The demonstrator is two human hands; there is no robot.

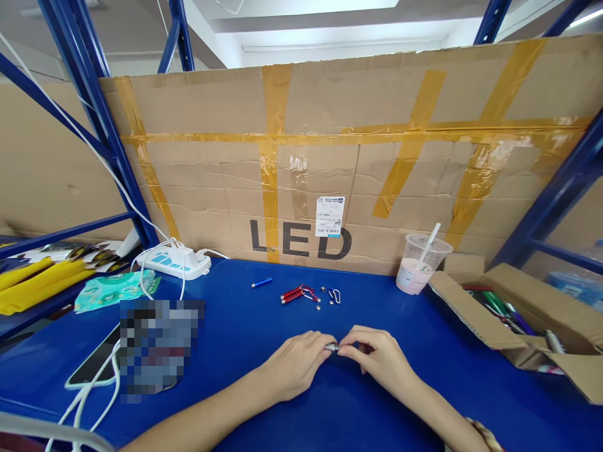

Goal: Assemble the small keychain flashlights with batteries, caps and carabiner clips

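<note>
My left hand and my right hand meet over the blue table, fingertips pinched together on a small silver cylindrical piece. Most of that piece is hidden by my fingers. Farther back lie two red mini flashlights with a red clip, a silver carabiner, a few small button cells and a small blue flashlight.
A taped cardboard wall marked LED closes the back. A plastic cup with a straw and an open cardboard box of parts stand at the right. A white power strip, a wipes pack, a phone and cables lie at the left.
</note>
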